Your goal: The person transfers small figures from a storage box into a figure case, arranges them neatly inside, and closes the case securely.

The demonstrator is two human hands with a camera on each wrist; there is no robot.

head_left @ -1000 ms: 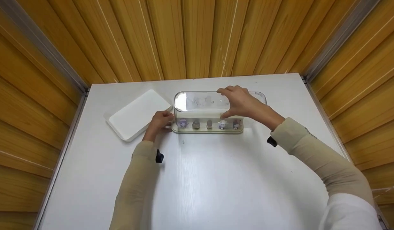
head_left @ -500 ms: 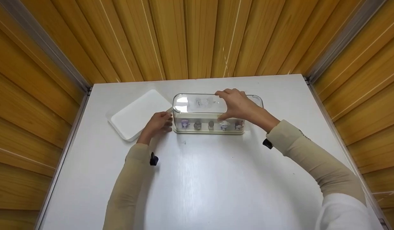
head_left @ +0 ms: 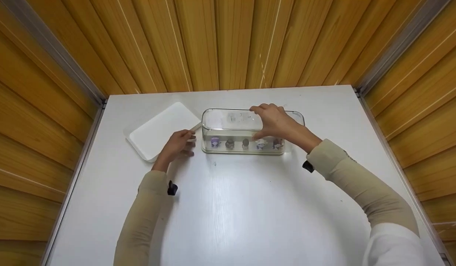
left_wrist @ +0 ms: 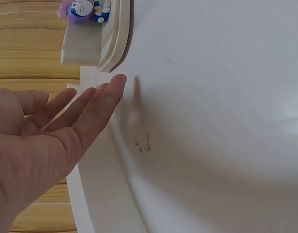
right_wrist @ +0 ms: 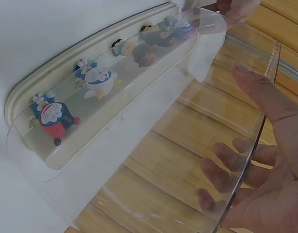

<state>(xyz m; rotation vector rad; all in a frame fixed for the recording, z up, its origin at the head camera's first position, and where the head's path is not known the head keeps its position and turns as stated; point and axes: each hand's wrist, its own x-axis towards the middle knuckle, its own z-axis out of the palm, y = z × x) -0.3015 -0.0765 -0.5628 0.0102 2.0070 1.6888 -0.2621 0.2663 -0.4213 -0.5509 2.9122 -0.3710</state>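
A long cream base (head_left: 242,153) carries several small cartoon figurines (head_left: 215,142) in a row, one of them blue and purple (left_wrist: 83,10) in the left wrist view. Over the base stands a clear plastic cover (head_left: 218,119), and the figurines show through its wall. My right hand (head_left: 280,122) grips this cover across its top, thumb on the near side and fingers on the far side. Whether the cover's lower rim is fully seated cannot be told. My left hand (head_left: 176,146), fingers relaxed and holding nothing, hovers just left of the base, apart from it.
A shallow white tray (head_left: 161,129) lies at an angle left of the base, partly behind my left hand. Both rest on a white table (head_left: 231,214). Wood-patterned panels (head_left: 228,44) rise behind its far edge and along both sides.
My left hand has drawn away from the base's left end, leftward and toward me. The cover in my right hand has come down over the figurines.
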